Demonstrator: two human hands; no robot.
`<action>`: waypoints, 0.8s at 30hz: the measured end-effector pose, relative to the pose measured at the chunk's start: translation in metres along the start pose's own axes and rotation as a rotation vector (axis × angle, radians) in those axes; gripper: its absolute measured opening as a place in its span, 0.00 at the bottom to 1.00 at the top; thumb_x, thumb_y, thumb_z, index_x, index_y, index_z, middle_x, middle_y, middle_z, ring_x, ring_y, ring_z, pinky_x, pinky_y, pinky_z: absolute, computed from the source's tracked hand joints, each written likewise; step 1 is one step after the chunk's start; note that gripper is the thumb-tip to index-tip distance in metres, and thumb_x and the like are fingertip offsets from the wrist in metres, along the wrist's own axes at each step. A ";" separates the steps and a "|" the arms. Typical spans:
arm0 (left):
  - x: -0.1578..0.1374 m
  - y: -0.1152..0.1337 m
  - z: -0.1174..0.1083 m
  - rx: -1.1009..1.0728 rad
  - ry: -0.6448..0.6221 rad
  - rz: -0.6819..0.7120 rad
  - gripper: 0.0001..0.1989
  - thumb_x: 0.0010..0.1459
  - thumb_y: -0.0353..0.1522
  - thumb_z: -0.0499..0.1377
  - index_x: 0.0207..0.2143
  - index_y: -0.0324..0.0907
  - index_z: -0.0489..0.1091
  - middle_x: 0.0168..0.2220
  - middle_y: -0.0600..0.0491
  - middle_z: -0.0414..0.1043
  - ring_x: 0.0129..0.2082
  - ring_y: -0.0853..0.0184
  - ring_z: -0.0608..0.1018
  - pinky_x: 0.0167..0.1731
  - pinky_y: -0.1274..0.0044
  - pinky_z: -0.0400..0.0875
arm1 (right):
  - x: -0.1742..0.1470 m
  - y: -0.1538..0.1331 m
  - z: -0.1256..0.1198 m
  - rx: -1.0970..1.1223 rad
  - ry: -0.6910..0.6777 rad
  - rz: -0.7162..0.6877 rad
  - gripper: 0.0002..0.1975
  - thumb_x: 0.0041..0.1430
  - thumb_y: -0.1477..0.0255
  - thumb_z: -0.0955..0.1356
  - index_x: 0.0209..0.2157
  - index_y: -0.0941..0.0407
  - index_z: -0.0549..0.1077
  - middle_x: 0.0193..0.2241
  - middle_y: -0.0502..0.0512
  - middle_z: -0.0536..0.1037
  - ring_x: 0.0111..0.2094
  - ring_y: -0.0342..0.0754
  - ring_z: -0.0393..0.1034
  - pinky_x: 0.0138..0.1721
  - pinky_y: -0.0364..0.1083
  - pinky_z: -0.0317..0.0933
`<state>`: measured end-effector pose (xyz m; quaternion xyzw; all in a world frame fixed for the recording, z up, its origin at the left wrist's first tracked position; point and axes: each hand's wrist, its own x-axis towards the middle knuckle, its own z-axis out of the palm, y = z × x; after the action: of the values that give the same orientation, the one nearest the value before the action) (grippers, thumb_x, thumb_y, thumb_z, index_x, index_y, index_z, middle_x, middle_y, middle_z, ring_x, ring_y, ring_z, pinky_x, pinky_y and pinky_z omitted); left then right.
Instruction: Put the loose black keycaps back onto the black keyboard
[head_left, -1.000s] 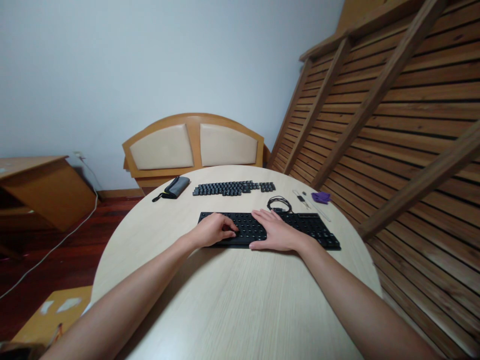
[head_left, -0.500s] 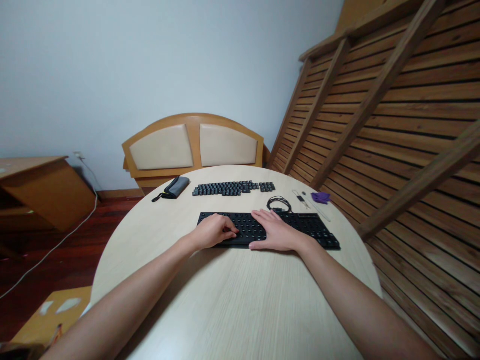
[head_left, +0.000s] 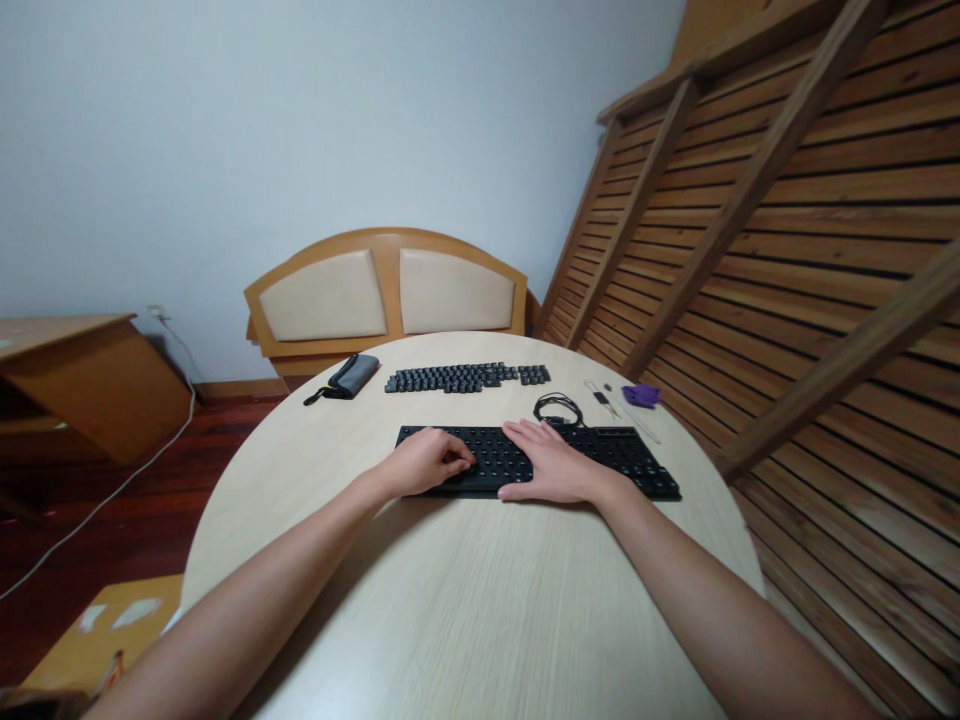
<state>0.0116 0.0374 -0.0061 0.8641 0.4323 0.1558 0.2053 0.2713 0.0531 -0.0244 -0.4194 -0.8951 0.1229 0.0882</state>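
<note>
A black keyboard base (head_left: 631, 462) with bare key positions lies across the middle of the round table. Over its left part my left hand (head_left: 424, 463) is closed in a pinch, fingertips down at the key positions; whatever they hold, if anything, is hidden. My right hand (head_left: 553, 468) rests open on the middle of the keyboard, fingers spread, thumb at the front edge. Behind the keyboard, loose dark keycaps (head_left: 450, 379) lie in rows. A coiled black cable (head_left: 559, 405) sits at the keyboard's back edge.
On the pale round table (head_left: 465, 590) a grey pouch (head_left: 354, 377) with a strap lies at back left. Small tools (head_left: 602, 398) and a purple cloth (head_left: 641, 396) are at back right. Wooden slats (head_left: 810, 220) lean close along the right side.
Almost nothing differs. My left hand has shifted very slightly, still pinched at the keyboard's left part; my right hand stays in place.
</note>
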 end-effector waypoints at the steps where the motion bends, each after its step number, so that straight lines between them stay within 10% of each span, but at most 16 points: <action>1: 0.000 -0.001 0.000 -0.007 -0.002 0.002 0.11 0.61 0.31 0.58 0.40 0.45 0.81 0.38 0.53 0.82 0.35 0.64 0.81 0.36 0.78 0.70 | 0.000 -0.001 0.000 -0.003 -0.004 0.002 0.60 0.46 0.36 0.67 0.69 0.60 0.53 0.69 0.68 0.53 0.69 0.66 0.44 0.69 0.63 0.35; 24: 0.001 -0.007 0.003 -0.010 0.005 0.011 0.08 0.60 0.30 0.61 0.38 0.44 0.81 0.37 0.54 0.82 0.33 0.66 0.80 0.33 0.79 0.68 | 0.001 0.001 0.002 -0.006 -0.006 0.008 0.60 0.46 0.36 0.67 0.69 0.62 0.53 0.69 0.69 0.52 0.70 0.67 0.43 0.69 0.63 0.35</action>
<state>0.0086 0.0411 -0.0117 0.8652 0.4271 0.1613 0.2075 0.2714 0.0544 -0.0266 -0.4230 -0.8940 0.1219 0.0840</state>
